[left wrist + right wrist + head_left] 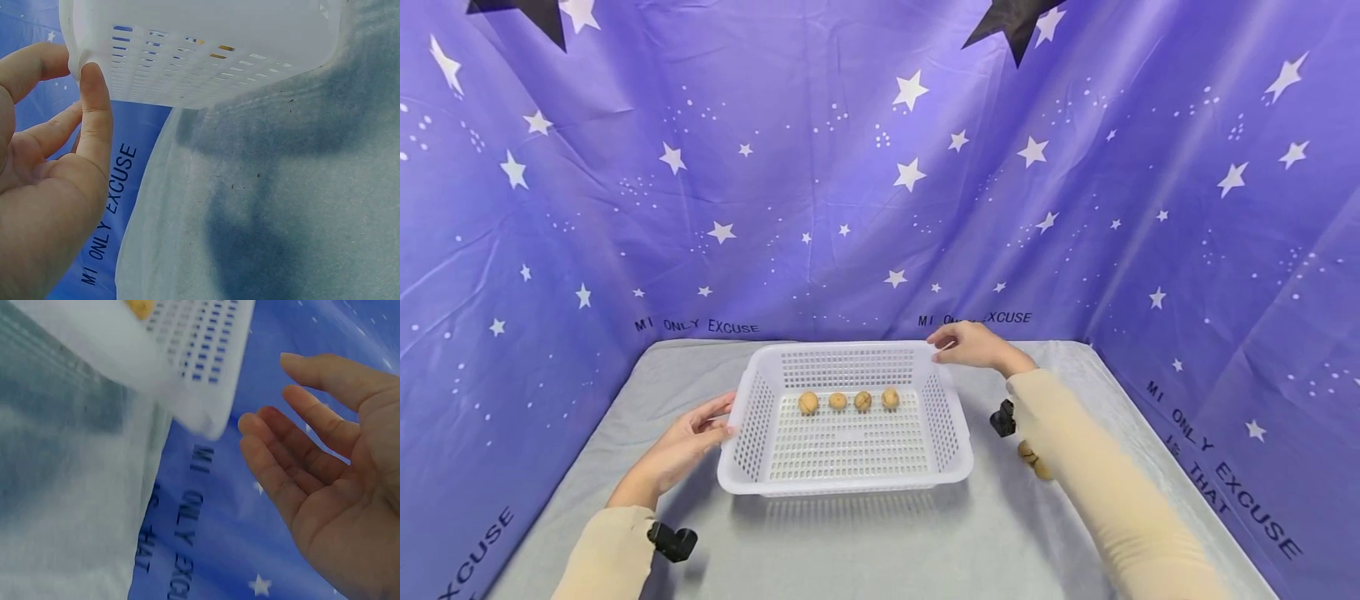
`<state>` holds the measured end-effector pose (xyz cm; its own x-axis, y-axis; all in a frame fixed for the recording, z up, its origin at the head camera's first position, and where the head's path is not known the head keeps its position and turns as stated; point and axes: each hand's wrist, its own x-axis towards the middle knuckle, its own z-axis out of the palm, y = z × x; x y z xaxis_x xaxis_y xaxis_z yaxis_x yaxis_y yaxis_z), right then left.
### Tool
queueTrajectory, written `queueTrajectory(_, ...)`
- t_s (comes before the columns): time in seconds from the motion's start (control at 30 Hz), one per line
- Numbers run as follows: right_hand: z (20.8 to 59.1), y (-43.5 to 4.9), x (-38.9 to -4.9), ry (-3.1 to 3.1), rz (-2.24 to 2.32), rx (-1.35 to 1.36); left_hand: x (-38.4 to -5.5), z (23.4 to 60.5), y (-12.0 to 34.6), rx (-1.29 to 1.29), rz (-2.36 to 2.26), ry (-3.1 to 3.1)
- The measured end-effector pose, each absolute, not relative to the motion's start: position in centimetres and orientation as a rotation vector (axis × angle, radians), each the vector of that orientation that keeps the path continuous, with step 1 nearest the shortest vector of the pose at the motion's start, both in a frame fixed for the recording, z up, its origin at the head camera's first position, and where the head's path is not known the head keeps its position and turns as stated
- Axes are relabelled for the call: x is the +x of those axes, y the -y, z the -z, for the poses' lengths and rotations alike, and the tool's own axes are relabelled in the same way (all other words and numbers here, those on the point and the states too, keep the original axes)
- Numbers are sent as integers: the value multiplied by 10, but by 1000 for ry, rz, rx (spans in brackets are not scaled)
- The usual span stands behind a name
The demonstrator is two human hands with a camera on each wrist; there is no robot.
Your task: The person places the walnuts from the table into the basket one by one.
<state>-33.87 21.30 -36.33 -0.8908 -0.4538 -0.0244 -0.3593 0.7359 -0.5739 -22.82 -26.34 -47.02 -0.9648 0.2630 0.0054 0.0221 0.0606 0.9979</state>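
Observation:
A white plastic basket (850,487) with slotted walls has several walnuts (862,402) lined up in a row on its floor. At its left side, my left hand (688,442) pinches the rim between thumb and fingers; the left wrist view shows the thumb (95,94) pressed on the outer wall. My right hand (973,344) is by the far right corner. In the right wrist view that right hand (331,456) has loosely bent fingers, with a gap between them and the basket corner (206,422).
Walnuts (1028,452) also lie on the grey cloth-covered table (850,550), partly hidden by the right sleeve (1082,475). A purple curtain (820,208) with white stars surrounds the table at the back and both sides. Each wrist carries a small black camera (672,542).

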Motion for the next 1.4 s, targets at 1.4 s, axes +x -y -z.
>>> queueTrajectory(1.4, 459, -387, -301, -2722, 910, -158, -231, 472, 265, 306, -2031, -2143)
